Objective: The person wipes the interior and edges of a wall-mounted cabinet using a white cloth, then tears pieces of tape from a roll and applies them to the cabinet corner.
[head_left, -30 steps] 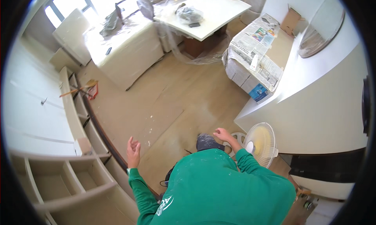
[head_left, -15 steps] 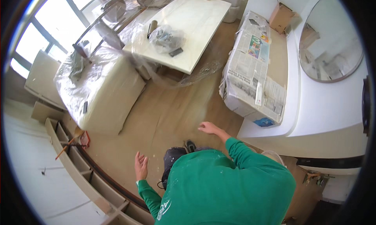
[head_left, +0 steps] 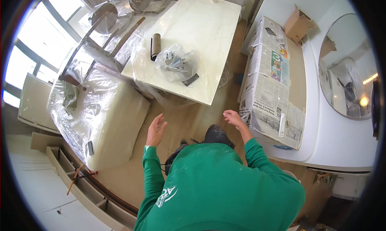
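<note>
My left hand [head_left: 156,131] is raised over the floor, fingers stretched up and apart, with nothing in it. My right hand [head_left: 234,118] is held out with its fingers loosely bent, and no object shows in it. Both hands are short of the pale table [head_left: 219,42] and touch nothing visible. On that table a clear plastic bag [head_left: 176,64] with things inside lies beside a dark upright roll [head_left: 156,46] and a flat dark object [head_left: 190,80]. The right hand is nearest to a newspaper-covered cabinet [head_left: 263,98].
A plastic-wrapped pale couch-like piece [head_left: 120,120] stands at the left, with a small dark remote-like object [head_left: 90,147] on it. Wrapped chairs [head_left: 105,18] lean behind. A cardboard box [head_left: 298,24] and round mirror [head_left: 346,66] are at right; a long divided frame [head_left: 86,184] lies at lower left.
Both hands have risen and moved forward, the right one also a little rightward. The table and couch-like piece now appear closer as my view has shifted forward.
</note>
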Tool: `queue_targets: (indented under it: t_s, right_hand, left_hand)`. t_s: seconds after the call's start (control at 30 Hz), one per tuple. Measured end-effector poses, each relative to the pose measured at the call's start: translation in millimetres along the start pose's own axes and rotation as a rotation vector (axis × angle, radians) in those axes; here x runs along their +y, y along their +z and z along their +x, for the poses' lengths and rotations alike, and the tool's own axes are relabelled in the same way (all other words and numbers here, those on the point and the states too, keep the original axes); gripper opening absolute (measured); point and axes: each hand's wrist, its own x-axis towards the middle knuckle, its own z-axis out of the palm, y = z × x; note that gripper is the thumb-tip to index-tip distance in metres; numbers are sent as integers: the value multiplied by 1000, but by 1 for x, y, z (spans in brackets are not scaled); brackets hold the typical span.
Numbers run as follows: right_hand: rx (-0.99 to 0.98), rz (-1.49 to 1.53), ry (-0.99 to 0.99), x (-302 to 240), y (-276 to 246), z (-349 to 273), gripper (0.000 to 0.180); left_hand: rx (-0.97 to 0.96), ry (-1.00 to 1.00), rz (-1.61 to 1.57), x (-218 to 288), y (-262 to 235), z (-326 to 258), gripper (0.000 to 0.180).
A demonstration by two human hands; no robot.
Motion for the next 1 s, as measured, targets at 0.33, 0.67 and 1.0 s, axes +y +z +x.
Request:
queue_targets:
  t_s: [0.33,0.67,1.0]
  right_hand:
    - [339,-353,-236,-77,-73,225,55]
    - [466,-449,-494,-207,-190,443,47]
    - [677,-559,-695,-354,-258,690,44]
  left_hand:
    - [154,6,-181,72,70,202,54]
    - [170,43,-263,206,121,340,48]
    - [-48,-167,231,145,245,464,67]
